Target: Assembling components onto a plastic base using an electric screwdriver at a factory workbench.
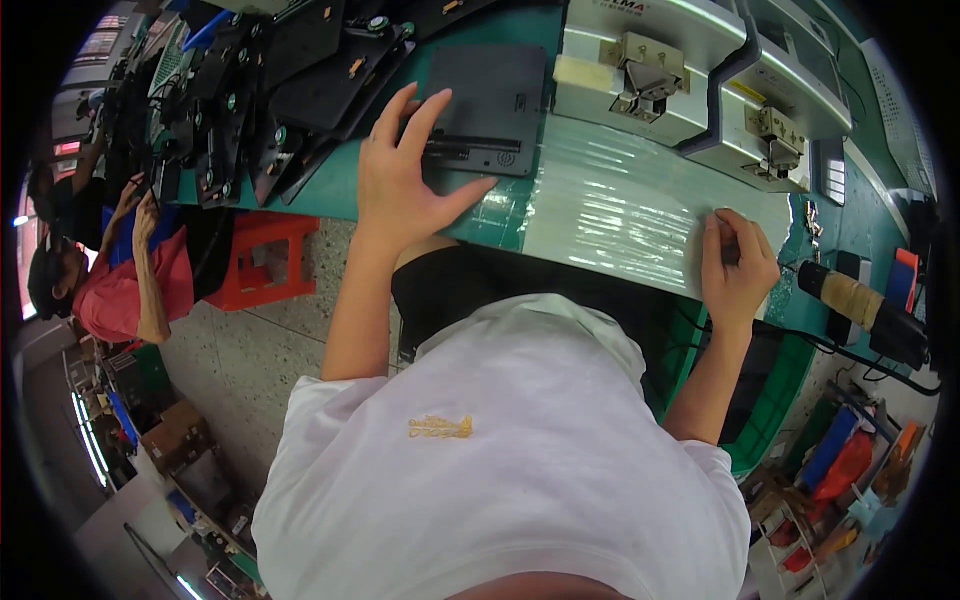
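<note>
My left hand (408,185) is open, its thumb and fingers spread apart at the left edge of a flat black rectangular panel (490,95). That panel lies on the green work surface and has a long slot and a small round pattern of holes near its front edge. My right hand (738,268) is closed, its fingers curled over the right end of a glossy clear sheet (620,205) on the table. Whatever sits between those fingers, if anything, is too dark and small to make out. To its right lies a black handheld tool (862,310) wrapped in yellowish tape.
Black panels with small round parts (300,90) are piled at the back left. Two grey machines (650,80) with metal fronts stand at the back right. A green crate (790,385) is below the table edge. Another person (140,285) sits left near a red stool (268,265).
</note>
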Tool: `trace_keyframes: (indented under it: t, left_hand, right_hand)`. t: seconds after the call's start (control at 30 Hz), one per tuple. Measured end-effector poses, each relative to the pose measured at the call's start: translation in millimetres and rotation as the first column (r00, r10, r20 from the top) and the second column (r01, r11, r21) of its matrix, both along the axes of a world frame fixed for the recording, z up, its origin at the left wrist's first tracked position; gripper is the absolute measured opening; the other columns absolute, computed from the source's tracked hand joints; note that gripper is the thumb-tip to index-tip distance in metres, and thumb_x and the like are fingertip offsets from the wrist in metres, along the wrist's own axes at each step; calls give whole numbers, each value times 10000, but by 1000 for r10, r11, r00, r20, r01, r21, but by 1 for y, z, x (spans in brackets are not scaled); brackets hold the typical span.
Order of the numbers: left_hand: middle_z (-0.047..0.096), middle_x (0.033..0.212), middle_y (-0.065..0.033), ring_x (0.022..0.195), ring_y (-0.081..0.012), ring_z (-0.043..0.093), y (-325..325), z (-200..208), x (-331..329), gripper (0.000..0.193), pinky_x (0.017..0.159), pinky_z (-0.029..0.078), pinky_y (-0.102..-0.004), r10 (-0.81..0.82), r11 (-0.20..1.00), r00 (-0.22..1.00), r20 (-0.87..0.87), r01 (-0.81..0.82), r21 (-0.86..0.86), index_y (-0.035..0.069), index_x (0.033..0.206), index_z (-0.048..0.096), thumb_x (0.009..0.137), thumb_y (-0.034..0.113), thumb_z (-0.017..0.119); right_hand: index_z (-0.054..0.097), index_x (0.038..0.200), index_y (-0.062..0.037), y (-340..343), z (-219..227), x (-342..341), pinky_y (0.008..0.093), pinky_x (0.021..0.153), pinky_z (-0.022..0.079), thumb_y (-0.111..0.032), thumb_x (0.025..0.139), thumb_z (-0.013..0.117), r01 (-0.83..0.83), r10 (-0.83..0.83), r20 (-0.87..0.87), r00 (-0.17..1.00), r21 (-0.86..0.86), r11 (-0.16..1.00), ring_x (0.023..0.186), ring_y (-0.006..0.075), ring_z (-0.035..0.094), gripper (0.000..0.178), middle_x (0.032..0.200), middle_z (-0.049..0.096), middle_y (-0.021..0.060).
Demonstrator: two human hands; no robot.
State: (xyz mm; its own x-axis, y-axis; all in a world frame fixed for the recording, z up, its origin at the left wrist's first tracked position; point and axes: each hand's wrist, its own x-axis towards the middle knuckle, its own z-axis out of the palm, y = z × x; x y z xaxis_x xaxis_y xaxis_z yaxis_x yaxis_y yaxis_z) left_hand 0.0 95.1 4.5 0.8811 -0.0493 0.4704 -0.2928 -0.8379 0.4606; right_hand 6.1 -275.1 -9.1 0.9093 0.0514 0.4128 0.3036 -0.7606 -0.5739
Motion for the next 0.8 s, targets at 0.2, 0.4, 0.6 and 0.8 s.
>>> trace_keyframes:
  t: [0.2, 0.4, 0.6, 0.8]
  left_hand:
    - [525, 1417, -199, 1276, -386, 531, -4, -2, 0, 933, 1045, 420, -495, 46, 993, 997, -56, -40, 112, 151, 1439, 538, 612, 388, 900]
    - [565, 1374, -214, 1294, -402, 513, -1, -3, 4, 943, 1062, 408, -496, -9, 985, 998, -60, 19, 173, 139, 1462, 516, 634, 407, 879]
    - [560, 1385, -220, 1309, -401, 506, -1, -2, 3, 894, 1056, 408, -497, 29, 978, 998, -61, -16, 206, 153, 1452, 534, 668, 435, 859]
    - [551, 1391, -235, 1321, -407, 494, 3, -7, 1, 806, 1057, 407, -494, 22, 973, 999, -35, -13, 231, 160, 1393, 600, 691, 474, 841]
  right_hand:
    - [715, 939, -35, 1, 4, -2, 305, 560, 485, -73, 832, 764, 12, -12, -1, 1000, -17, 1000, 599, 186, 625, 123, 721, 633, 70]
    - [712, 929, -40, 1, 2, 1, 314, 554, 494, -68, 822, 769, -41, 41, 64, 997, 2, 999, 596, 197, 633, 124, 717, 639, 67]
    - [697, 853, -8, -11, 13, -4, 294, 561, 488, -21, 784, 779, -125, 103, 149, 983, 145, 982, 591, 198, 625, 108, 703, 655, 84]
    - [602, 1027, -20, -124, 131, -74, 356, 630, 495, -445, 1011, 464, -500, 179, 979, 102, -105, 860, 702, 201, 618, 447, 824, 651, 89]
